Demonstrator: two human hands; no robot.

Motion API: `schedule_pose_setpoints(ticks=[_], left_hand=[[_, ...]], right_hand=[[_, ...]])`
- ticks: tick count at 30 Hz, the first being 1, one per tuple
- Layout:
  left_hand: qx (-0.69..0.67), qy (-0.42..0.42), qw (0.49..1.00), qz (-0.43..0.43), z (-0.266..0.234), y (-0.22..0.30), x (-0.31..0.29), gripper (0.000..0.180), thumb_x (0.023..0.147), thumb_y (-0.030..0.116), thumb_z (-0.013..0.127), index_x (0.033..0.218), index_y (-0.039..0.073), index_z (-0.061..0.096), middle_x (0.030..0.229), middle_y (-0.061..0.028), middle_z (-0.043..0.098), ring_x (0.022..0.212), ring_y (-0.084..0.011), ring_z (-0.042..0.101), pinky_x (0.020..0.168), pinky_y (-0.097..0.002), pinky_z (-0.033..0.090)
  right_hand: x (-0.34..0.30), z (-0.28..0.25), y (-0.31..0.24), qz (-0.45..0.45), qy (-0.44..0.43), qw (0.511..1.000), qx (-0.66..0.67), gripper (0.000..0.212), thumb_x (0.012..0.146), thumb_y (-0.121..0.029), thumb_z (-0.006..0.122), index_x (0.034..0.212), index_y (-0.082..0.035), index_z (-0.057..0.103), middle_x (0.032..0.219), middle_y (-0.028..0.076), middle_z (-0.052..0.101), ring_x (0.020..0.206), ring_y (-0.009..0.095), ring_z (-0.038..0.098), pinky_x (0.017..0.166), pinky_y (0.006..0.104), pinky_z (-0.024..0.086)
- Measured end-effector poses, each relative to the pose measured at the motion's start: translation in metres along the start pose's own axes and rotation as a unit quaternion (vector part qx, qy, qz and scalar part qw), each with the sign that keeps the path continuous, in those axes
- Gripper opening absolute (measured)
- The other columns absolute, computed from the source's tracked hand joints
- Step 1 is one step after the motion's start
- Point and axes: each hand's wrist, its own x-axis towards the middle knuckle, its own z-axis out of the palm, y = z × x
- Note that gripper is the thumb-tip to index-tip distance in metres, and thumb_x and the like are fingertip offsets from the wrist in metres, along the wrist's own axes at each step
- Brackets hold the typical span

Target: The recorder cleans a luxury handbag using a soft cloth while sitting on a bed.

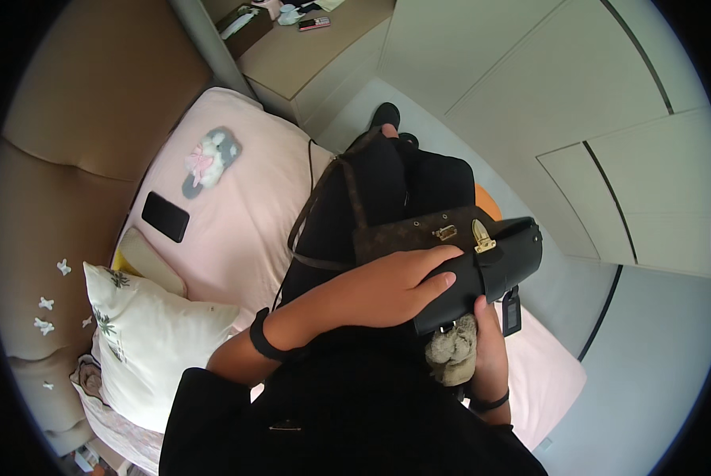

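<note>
A handbag (395, 238) with a dark brown patterned panel and gold fittings lies across my lap. Its black smooth section (522, 246) is folded toward me and bears a gold clasp (482, 236). My left hand (407, 285) grips the near left part of this black section, thumb on top, fingertips partly hidden. From below, my right hand (490, 349) holds its lower edge with the thumb up; the other fingers are hidden. A furry grey-beige charm (452, 349) hangs beside my right hand, and a black tag (512, 311) dangles just past it. The bag's strap (308, 230) loops to the left.
I sit on a pink-sheeted bed (244, 174). On it lie a black phone (166, 216), a grey fluffy eye mask or plush item (211, 161) and a white pillow (161, 341). A wooden nightstand (324, 55) stands ahead; pale cabinets (514, 71) line the right.
</note>
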Motion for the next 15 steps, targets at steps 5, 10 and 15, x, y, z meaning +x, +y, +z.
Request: schedule_pose_setpoints(ticks=[5, 10, 15], left_hand=[[-0.029, -0.039, 0.997, -0.054, 0.010, 0.008, -0.002, 0.047, 0.106, 0.024, 0.047, 0.146, -0.002, 0.041, 0.120, -0.0281, 0.064, 0.108, -0.0398, 0.064, 0.092, -0.0397, 0.048], [-0.015, 0.006, 0.999, 0.029, 0.030, -0.008, -0.003, 0.047, 0.105, 0.021, 0.049, 0.145, -0.002, 0.041, 0.128, -0.0279, 0.061, 0.115, -0.0398, 0.062, 0.097, -0.0402, 0.048], [0.031, -0.016, 0.996, 0.088, 0.012, 0.015, -0.001, 0.041, 0.103, 0.020, 0.056, 0.138, -0.001, 0.052, 0.141, -0.0240, 0.056, 0.134, -0.0371, 0.053, 0.111, -0.0398, 0.041]], right_hand=[[0.017, -0.020, -0.001, -0.005, -0.005, 1.000, -0.015, 0.068, 0.094, -0.025, 0.066, 0.149, 0.004, 0.037, 0.139, 0.017, 0.054, 0.127, 0.025, 0.054, 0.107, 0.0360, 0.045], [0.030, -0.049, 0.002, -0.059, -0.007, 0.995, -0.078, 0.076, 0.081, -0.023, 0.073, 0.144, 0.005, 0.043, 0.136, 0.016, 0.056, 0.126, 0.026, 0.054, 0.107, 0.0352, 0.042], [0.036, -0.083, -0.024, -0.125, -0.067, 0.980, -0.138, 0.084, 0.068, -0.026, 0.082, 0.139, 0.004, 0.048, 0.128, 0.013, 0.060, 0.118, 0.024, 0.058, 0.102, 0.0337, 0.045]])
